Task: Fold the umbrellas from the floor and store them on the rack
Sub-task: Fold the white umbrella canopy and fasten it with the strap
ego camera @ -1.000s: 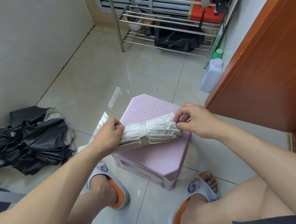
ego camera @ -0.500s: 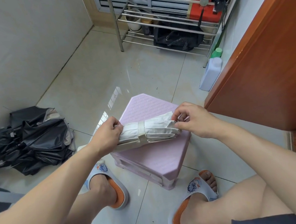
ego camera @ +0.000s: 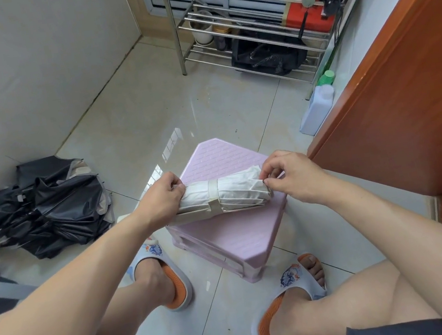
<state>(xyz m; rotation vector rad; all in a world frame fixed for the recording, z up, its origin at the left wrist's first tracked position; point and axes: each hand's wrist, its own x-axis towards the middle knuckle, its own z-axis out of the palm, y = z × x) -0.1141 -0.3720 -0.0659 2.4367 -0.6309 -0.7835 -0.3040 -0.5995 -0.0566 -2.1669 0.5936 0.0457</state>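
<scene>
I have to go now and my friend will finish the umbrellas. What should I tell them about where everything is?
Left hand: grips one end of the cream umbrella.
Right hand: pinches the other end.
The cream umbrella lies on the pink stool, rolled, with its strap wrapped round it.
The black umbrella is crumpled on the floor by the left wall.
Two folded umbrellas already lie on the metal rack, top right.
Done: cream one folded.
Left: put it on the rack, then fold and store the black one.
</scene>
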